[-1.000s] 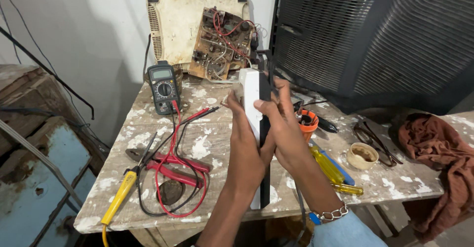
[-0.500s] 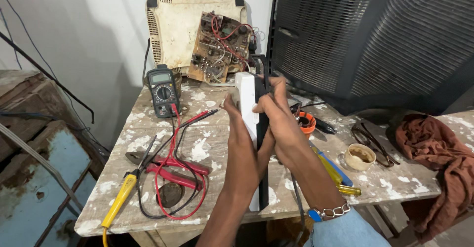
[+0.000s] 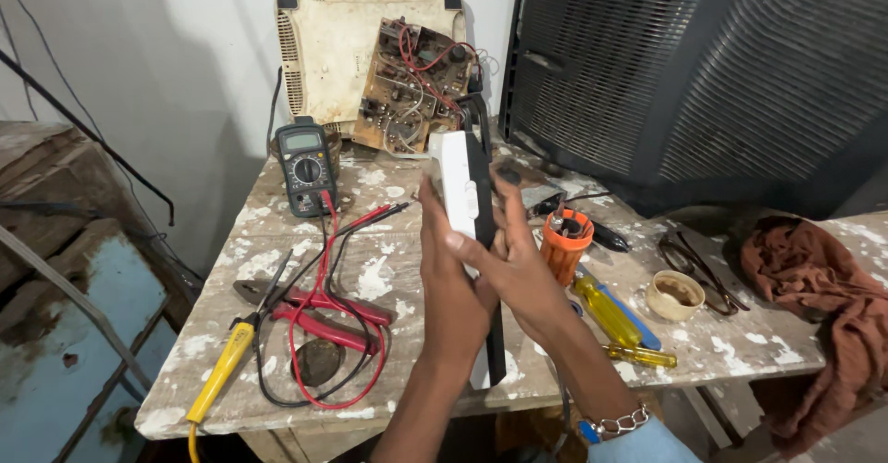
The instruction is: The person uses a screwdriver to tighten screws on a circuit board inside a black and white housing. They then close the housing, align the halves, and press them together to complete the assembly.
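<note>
White casing (image 3: 460, 185) gripped upright by both hands, beside orange cup (image 3: 565, 241).

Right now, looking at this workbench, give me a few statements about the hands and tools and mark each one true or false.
1. Both hands hold the long white and black device upright above the table. True.
2. The multimeter lies on the brown cloth. False: it sits on the table's far left side, away from the cloth.
3. The left hand grips the pliers. False: the red-handled pliers lie on the table, untouched.
4. The right hand wears a bracelet at the wrist. True.
</note>
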Available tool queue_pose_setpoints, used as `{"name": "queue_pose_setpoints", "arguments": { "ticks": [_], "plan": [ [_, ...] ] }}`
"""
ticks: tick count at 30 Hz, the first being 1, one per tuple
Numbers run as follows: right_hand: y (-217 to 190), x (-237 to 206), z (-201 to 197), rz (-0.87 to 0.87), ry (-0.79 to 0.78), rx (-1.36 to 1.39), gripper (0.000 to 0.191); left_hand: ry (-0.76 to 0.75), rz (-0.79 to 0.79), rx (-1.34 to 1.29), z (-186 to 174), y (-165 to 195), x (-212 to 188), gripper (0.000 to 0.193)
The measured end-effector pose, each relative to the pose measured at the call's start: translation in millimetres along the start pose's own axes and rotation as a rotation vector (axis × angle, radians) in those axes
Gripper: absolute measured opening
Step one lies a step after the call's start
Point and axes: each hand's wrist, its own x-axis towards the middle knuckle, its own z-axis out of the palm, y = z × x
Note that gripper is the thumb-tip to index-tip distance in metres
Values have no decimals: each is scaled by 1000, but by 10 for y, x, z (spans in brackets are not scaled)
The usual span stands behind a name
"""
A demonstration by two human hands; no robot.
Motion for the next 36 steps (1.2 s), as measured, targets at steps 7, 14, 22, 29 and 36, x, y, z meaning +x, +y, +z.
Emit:
{"name": "queue_pose_setpoints", "arguments": {
  "ticks": [7,14,22,29,36],
  "plan": [
    [112,15,-92,76,25,56,86,-69,-110,163,75,-34,-312,107],
    [191,45,-202,-33,3,-161,84,-147,-178,137,79,-59,-351,103],
    [272,79,-272,-34,69,-384,64,-388,-366,-299,-298,-89,-111,115],
    [305,-4,-280,-65,2,-291,67,-256,-516,-478,-362,-81,193,98],
    [475,-56,-380,113,-113,284,63,-276,-433,-622,-421,-103,454,72]
  ]
}}
